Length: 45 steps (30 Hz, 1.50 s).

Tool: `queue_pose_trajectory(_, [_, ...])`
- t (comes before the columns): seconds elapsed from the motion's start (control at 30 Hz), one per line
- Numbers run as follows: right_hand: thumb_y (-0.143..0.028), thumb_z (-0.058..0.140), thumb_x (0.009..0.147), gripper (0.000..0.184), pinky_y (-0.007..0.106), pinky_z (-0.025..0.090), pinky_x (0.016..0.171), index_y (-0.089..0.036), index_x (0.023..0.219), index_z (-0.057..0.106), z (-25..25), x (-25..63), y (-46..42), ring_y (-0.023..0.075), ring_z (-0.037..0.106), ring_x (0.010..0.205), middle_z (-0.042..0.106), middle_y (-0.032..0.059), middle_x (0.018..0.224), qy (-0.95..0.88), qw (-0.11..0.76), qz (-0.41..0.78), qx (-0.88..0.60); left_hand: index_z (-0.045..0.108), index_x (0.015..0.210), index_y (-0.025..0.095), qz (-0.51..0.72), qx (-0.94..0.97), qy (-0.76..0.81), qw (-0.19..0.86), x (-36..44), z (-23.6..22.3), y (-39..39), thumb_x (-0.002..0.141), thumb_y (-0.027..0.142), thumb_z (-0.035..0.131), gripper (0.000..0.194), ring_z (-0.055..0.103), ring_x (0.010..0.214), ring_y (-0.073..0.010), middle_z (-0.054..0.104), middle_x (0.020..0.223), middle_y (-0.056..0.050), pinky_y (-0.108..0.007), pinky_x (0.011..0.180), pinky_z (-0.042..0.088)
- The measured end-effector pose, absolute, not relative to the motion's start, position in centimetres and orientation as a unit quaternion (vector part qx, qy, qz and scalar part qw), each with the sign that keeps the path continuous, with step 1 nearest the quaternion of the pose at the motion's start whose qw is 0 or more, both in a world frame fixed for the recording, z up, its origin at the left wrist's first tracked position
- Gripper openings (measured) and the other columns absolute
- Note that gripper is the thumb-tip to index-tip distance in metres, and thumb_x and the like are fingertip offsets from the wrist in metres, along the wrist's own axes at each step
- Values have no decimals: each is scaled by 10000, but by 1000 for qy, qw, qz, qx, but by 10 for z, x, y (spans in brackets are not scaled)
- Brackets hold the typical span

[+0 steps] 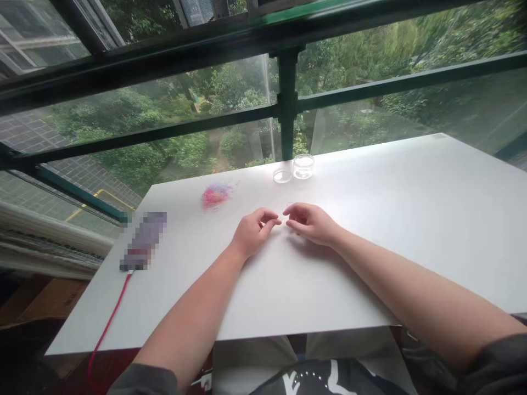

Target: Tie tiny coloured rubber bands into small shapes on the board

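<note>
My left hand (254,231) is over the middle of the white table, its thumb and fingertips brought together in a pinch. Something tiny and pale shows at those fingertips, too small to name. Facing it across a narrow gap is my right hand (310,222), fingers curved, with space between thumb and forefinger and nothing visible in it. Farther back on the left lies a loose pile of tiny, thin pink, red and blue pieces (216,196). Beyond my hands stands a clear round jar (303,167), with a shallow clear round lid (282,176) beside it.
The white table (411,203) borders a window with a dark green frame (287,104). A pixelated, phone-shaped object (145,240) lies near the left edge. From it a red cable (110,323) runs over the table's front edge.
</note>
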State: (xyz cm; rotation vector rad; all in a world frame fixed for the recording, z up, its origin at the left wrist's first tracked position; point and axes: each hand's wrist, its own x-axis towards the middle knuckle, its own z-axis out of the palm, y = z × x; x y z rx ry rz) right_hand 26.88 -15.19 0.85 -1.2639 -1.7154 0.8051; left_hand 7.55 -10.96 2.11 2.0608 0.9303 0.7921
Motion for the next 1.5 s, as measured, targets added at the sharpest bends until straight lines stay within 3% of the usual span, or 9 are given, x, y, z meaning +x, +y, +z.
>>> queue_pose_trajectory(0.23, [-347, 636, 770, 246, 228, 375, 505, -148, 913, 622, 14, 267, -157, 96, 455, 537, 539, -3, 655, -695, 402, 346, -486, 593, 846, 193, 294, 831, 337, 330, 76, 23, -116, 815, 228, 533, 77, 633, 720, -121, 704, 821, -2, -234, 642, 476])
queue_pose_trajectory(0.63, [-230, 545, 802, 95, 231, 330, 484, -166, 765, 605, 14, 267, -157, 93, 425, 475, 503, -38, 525, -700, 375, 334, -508, 590, 808, 186, 284, 841, 334, 318, 76, 22, -117, 779, 250, 573, 73, 609, 682, -114, 693, 783, 1, -230, 633, 458])
queue_pose_trajectory(0.83, [-206, 528, 798, 78, 229, 333, 497, -170, 748, 575, 16, 269, -158, 95, 417, 500, 496, -35, 552, -707, 368, 310, -517, 601, 823, 186, 284, 833, 344, 327, 75, 21, -116, 766, 254, 592, 89, 604, 640, -100, 688, 784, 6, -220, 601, 459])
queue_pose_trajectory(1.07, [-231, 521, 814, 94, 228, 342, 501, -175, 748, 559, 16, 267, -159, 98, 427, 510, 497, -33, 569, -710, 370, 306, -515, 639, 900, 192, 270, 828, 341, 354, 74, 19, -116, 772, 286, 595, 165, 635, 739, -123, 698, 852, -12, -218, 624, 478])
queue_pose_trajectory(1.5, [-240, 534, 812, 94, 225, 344, 495, -175, 757, 574, 16, 268, -159, 99, 429, 509, 507, -30, 561, -720, 353, 302, -516, 642, 793, 180, 253, 822, 356, 365, 73, 22, -116, 774, 277, 567, 123, 534, 580, -86, 661, 734, 12, -205, 572, 438])
